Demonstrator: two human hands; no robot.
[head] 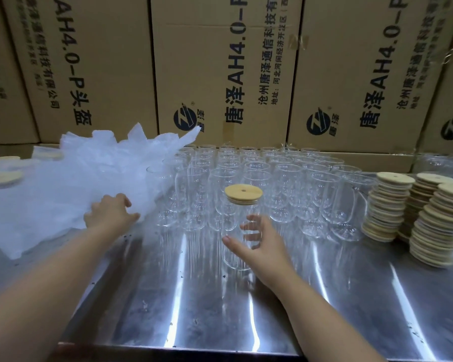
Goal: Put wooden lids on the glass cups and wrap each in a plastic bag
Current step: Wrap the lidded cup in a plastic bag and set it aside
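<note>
A pile of plastic bags (71, 178) covers the left of the steel tabletop (194, 296). The left grip (110, 212) lies on its near edge, fingers curled into the plastic and grasping it. At centre, the right grip (262, 244) wraps around an upright glass cup (236, 254), which is capped with a wooden lid (243, 193). Rows of open cups (285, 184) stand just behind it. Stacks of lids (387, 207) rise at the right, and cardboard boxes (220, 74) line the back.

The left hand (110, 214) and right hand (262, 246) are bare with short nails, on bare forearms (45, 288).
</note>
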